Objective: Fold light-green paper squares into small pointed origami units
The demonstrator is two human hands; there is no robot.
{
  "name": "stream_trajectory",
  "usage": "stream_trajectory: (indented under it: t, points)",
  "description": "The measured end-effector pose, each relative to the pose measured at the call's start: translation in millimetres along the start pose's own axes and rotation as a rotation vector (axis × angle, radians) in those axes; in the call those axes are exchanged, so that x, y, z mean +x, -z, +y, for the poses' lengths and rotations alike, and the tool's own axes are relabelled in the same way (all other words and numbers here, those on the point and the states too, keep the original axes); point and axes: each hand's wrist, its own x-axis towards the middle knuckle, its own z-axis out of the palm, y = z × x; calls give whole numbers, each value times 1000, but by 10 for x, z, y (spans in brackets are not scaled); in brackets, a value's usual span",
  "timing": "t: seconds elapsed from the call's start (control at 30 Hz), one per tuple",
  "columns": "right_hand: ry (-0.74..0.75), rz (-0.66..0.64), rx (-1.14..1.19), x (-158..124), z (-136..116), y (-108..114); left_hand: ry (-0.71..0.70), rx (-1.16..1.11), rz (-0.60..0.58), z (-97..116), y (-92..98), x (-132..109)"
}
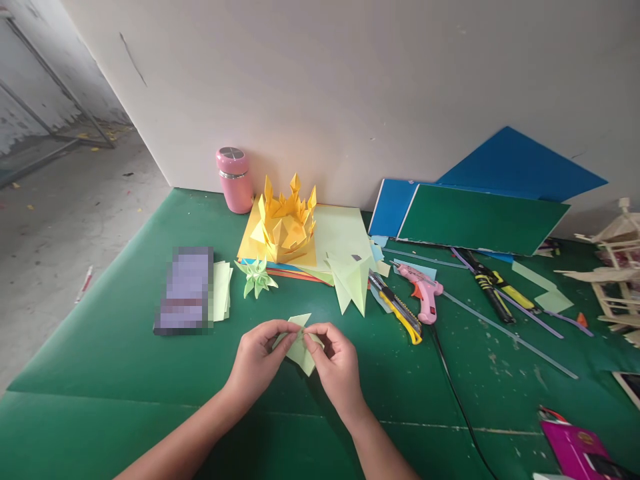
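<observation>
Both of my hands pinch one small folded piece of light green paper (pixel 301 351) just above the green table (pixel 115 373). My left hand (pixel 260 358) grips its left side with thumb and fingers closed. My right hand (pixel 336 360) pinches its upper right edge. Behind them lie a small green paper flower (pixel 256 276), several folded green paper points (pixel 350 280) and a yellow paper crown (pixel 286 220) on a stack of coloured sheets.
A pink flask (pixel 234 179) stands by the wall. A blurred flat object (pixel 185 289) lies at left beside green paper slips. To the right lie a yellow utility knife (pixel 400 310), a pink glue gun (pixel 424 291) with its black cord, blue and green boards (pixel 480 217), a wooden stick model (pixel 617 267).
</observation>
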Motion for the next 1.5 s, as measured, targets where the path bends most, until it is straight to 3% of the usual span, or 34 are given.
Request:
stream_trajectory:
  t: [0.53, 1.5]
  points:
    - [-57, 66, 126, 4, 48, -36, -221, 210, 30, 18, -11, -20]
    - [-105, 73, 152, 15, -19, -24, -119, 178, 8, 55, -27, -34]
